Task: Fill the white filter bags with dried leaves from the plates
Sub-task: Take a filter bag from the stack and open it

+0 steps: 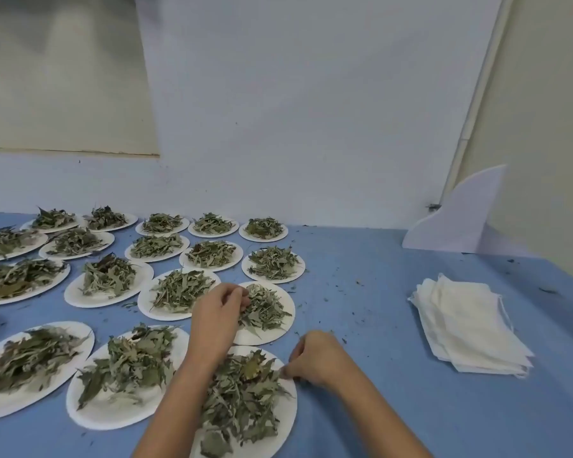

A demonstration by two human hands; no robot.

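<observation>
**Head view, table top.** A blue table cover (377, 325) carries many white paper plates (108, 300), each heaped with grey-green dried leaves (179, 289). The plates stand in rows from 9 o'clock round to 12 o'clock of the hands, close together and in places rim to rim.

**Left hand** (217, 314). It reaches toward 12 o'clock, across the near plate (278, 421), to the second plate (285, 300) just beyond. The fingers (242, 297) are curled tight, their tips closed on a few leaves at the 10 o'clock edge of that plate's heap. The forearm crosses the near plate's 10 o'clock side.

**Right hand** (315, 357). It lies at 2 o'clock of the near plate, knuckles up and fingers bent under. Thumb and forefinger are drawn narrowly together at the rim, where the outermost leaves of the heap end. They appear to pinch a leaf tip there, though the contact is blurred. The rest of the hand rests over the blue cover just outside the rim.

**Filter bags** (470, 328). A loose, slightly fanned stack of flat white bags lies at 3 o'clock of the hands, well apart from every plate and from both hands. A drawstring loop shows at its 2 o'clock corner.

**Surroundings.** Dark leaf crumbs (341, 302) are scattered on the cover between the plates and the bags. A curved white board (457, 223) stands upright at 1 o'clock, against the pale wall (295, 110).
</observation>
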